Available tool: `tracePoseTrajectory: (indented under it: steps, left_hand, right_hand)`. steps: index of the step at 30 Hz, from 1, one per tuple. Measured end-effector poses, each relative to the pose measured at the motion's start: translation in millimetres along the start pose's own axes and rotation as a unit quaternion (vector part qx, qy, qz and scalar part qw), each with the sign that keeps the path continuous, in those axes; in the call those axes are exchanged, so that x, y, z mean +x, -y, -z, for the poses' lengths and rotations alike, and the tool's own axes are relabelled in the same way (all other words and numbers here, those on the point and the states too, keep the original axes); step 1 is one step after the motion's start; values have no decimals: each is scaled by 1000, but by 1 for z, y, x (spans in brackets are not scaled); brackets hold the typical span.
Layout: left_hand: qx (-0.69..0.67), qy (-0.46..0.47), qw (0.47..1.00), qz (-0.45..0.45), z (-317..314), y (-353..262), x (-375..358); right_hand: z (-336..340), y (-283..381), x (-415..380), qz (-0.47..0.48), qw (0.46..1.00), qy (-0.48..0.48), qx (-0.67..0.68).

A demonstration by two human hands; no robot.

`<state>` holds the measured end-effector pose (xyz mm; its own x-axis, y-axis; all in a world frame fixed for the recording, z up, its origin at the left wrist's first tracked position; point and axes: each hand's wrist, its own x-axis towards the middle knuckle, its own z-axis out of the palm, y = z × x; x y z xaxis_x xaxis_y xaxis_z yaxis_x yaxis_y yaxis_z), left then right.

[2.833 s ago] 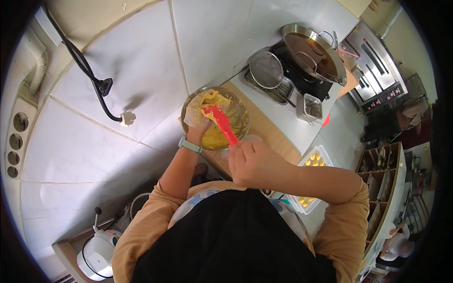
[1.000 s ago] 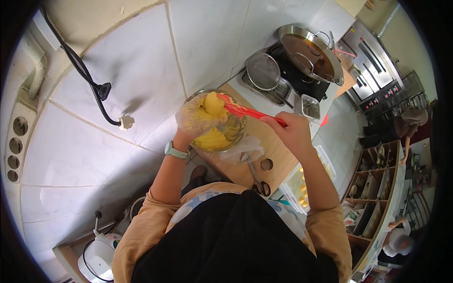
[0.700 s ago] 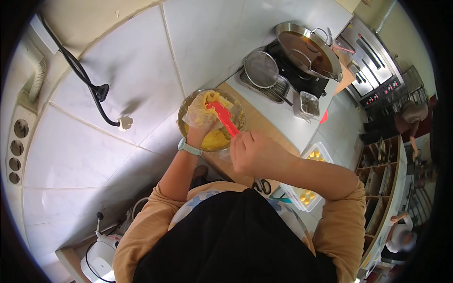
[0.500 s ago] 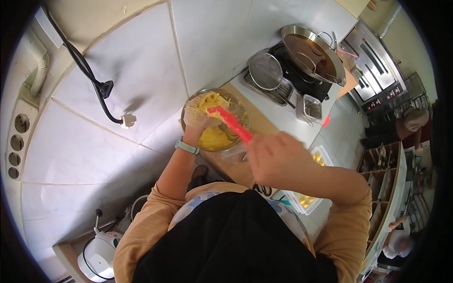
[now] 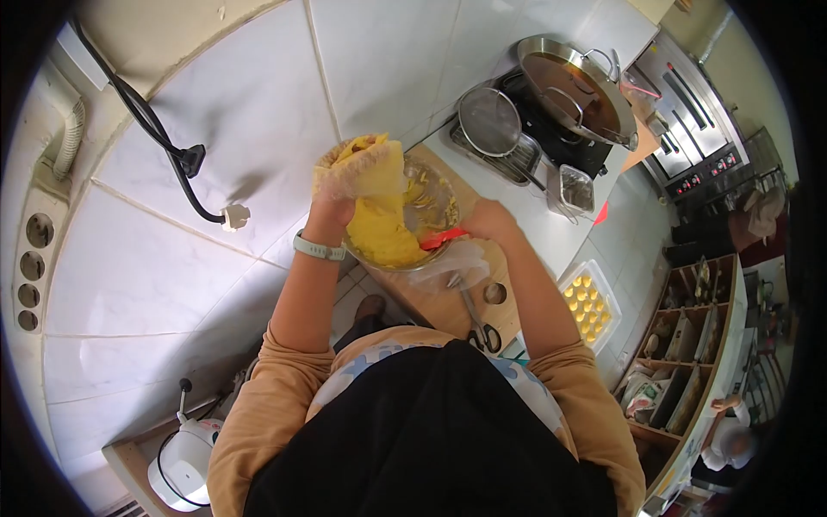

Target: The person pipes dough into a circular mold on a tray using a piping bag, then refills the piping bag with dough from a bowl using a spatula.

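Note:
My left hand is closed around a clear plastic piping bag, folded over the fingers, with yellow dough in it. The bag is above the left side of a metal bowl. More yellow dough lies in the bowl, and smears cling to its far wall. My right hand grips a red spatula, its blade low in the bowl against the dough's right edge. Another sheet of clear plastic lies at the bowl's near side.
Scissors and a small round metal piece lie on the wooden board. At the upper right are a wide pan of brown liquid, a strainer and a metal container. A white tray holds yellow pieces. People stand at far right.
My right hand has lowered the spatula from the bag into the bowl's near right side. My left hand has lifted and tilted the bag, moving slightly left. The tray shows more fully.

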<state>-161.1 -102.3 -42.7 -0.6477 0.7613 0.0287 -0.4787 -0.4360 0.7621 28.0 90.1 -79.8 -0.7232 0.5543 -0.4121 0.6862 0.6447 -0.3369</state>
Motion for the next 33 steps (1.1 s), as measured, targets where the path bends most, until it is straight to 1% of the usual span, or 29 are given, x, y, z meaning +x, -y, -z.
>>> tracePoseTrajectory:
  steps: [1, 3, 5, 7, 8, 11, 13, 14, 17, 19, 22, 25, 26, 28, 30, 31, 33]
  left_hand:
    - [28, 8, 1000, -7, 0, -1, 1]
    - [129, -16, 991, -42, -21, -10, -11]
    - [203, -26, 976, -77, -30, -10, -17]
    - [252, -25, 960, -116, -32, -9, -19]
    - [308, -35, 943, -121, -34, -9, -21]
    - [455, -57, 877, -144, -33, -11, -28]
    - [526, -55, 832, -167, -25, -11, -33]
    - [535, -56, 826, -168, -21, -10, -35]
    - [557, -57, 810, -176, -6, -3, -37]
    - [564, -50, 802, -188, 4, 3, -36]
    - [594, -45, 780, -192, -4, -1, -40]
    - [504, -18, 840, -200, -3, 8, -37]
    - [493, -10, 850, -185, -4, 11, -36]
    - [470, 7, 869, -155, -7, 19, -34]
    - [377, 22, 914, -146, -3, 35, -26]
    - [330, 29, 933, -141, 0, 42, -23]
    - [339, 21, 934, -109, -12, 36, -23]
  right_hand:
    - [-13, -7, 2, -6, 998, 18, 53]
    - [-33, -15, -1, -34, 982, 38, 180]
    - [-51, -19, -6, -79, 942, 37, 325]
    - [-64, -23, -5, -72, 933, 15, 353]
    - [-67, -23, -6, -67, 928, 3, 367]
    - [-75, -26, -16, -51, 897, -46, 437]
    - [-75, -34, -28, -77, 885, -63, 455]
    - [-74, -37, -34, -90, 879, -72, 463]
    - [-56, -37, -58, -64, 853, -92, 510]
    - [-40, -42, -67, -60, 847, -111, 516]
    - [-5, -39, -82, -34, 844, -145, 516]
    - [32, -17, -104, 18, 833, -171, 525]
    - [37, -11, -107, 38, 828, -178, 531]
    - [34, -2, -108, 52, 818, -148, 553]
    - [30, 13, -112, 57, 809, -119, 572]
    - [27, 12, -110, 69, 827, -116, 546]
    - [31, 18, -116, 75, 874, -181, 445]
